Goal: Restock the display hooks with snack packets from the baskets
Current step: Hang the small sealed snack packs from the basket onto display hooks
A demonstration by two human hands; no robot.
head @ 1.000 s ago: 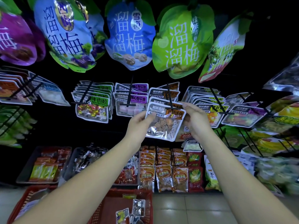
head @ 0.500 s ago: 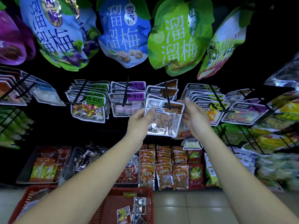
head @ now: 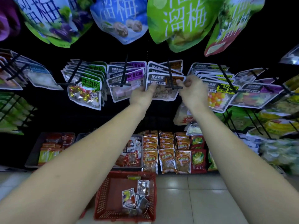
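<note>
The fingers point(head: 151, 89) of the left hand point(head: 142, 96) pinch the snack packet point(head: 161, 92) by its edge left of the black display hook point(head: 172, 86). The right hand point(head: 193, 91) grips the packet's top corner just right of that hook, probably to hold the hanging hole taut and level. The packet sits at the hook's front tip and seems threaded on. Purple-label packets point(head: 129, 81) crowd just left of the hook and yellow-label packets point(head: 221, 92) just right, so the only free path runs back along the hook, with the red basket point(head: 101, 199) well below it.
</note>
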